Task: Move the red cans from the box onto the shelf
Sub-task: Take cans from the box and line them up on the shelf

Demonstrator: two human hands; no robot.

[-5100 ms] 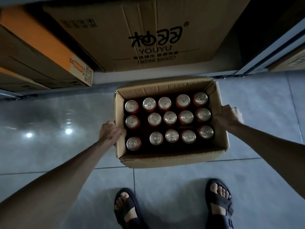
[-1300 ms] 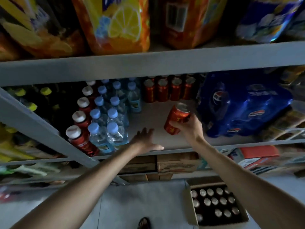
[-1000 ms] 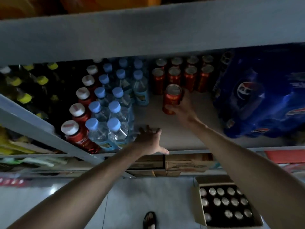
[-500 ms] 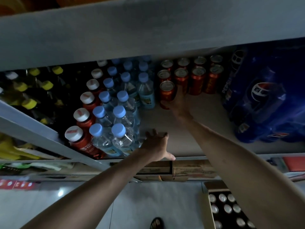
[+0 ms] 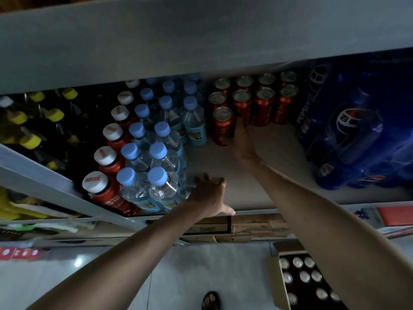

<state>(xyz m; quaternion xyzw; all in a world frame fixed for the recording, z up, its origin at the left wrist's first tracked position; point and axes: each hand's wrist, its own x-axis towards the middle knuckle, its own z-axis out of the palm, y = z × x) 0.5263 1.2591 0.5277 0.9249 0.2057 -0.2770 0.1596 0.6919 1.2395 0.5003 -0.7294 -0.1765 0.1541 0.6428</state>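
Can (image 5: 223,127): red metal cylinder, silver lid, upright on pale flat shelf (image 5: 272,151), before 8 matching cans (image 5: 264,106) | right hand (image 5: 243,143): fingers against its right side, grasp unclear | left hand (image 5: 210,195): splayed flat, shelf edge | cardboard box (image 5: 275,285): floor.

Right hand (image 5: 242,142) on red can (image 5: 222,126) — left hand (image 5: 210,195) (flat) on shelf (image 5: 279,153)
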